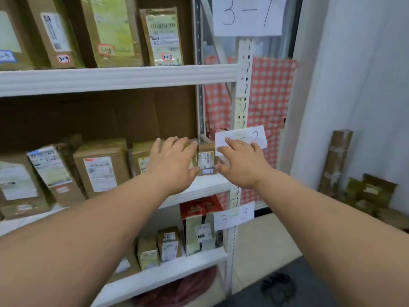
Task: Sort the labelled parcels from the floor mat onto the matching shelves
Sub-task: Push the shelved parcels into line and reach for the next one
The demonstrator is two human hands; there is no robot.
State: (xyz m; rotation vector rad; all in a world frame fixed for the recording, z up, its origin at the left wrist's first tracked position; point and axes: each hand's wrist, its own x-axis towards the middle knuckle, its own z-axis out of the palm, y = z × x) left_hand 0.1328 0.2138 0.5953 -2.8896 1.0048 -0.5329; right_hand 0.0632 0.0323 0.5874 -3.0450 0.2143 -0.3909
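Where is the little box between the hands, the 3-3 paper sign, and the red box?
little box (206, 159): head view, its white label.
3-3 sign (233, 216): head view, paper's middle.
red box (199, 207): head view, its front.

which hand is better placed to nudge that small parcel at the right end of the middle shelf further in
Probably the left hand: its fingers lie against the small parcel, partly in front of it. The right hand is spread open just beside the parcel, in front of the paper shelf sign.

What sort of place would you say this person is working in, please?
Probably a parcel pickup or sorting room: white shelving packed with labelled cardboard parcels, and handwritten signs such as 3-1 marking each shelf.
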